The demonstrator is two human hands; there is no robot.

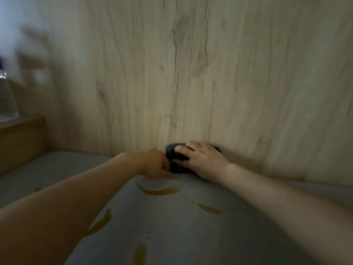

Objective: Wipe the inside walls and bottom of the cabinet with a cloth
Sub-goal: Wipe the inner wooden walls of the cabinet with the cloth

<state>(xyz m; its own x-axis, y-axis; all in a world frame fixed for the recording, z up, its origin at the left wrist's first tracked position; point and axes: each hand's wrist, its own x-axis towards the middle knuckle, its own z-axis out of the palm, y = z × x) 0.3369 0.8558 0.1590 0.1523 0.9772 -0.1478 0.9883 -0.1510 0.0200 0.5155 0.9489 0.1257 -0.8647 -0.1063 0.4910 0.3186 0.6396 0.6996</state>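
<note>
A dark blue cloth (175, 159) is bunched at the seam where the cabinet's light wood-grain back wall (191, 73) meets its grey bottom (191, 236). My left hand (155, 165) pinches the cloth's left edge with curled fingers. My right hand (202, 159) lies over the cloth's right side, fingers curled round it and pressing it against the corner. Most of the cloth is hidden under my right hand. Several yellow-brown liquid smears (162, 191) mark the grey bottom in front of the hands.
A clear plastic bottle (6, 96) stands on a raised wooden ledge (21, 136) at the far left. More yellow streaks (140, 255) lie on the bottom nearer to me. The left side of the view is blurred.
</note>
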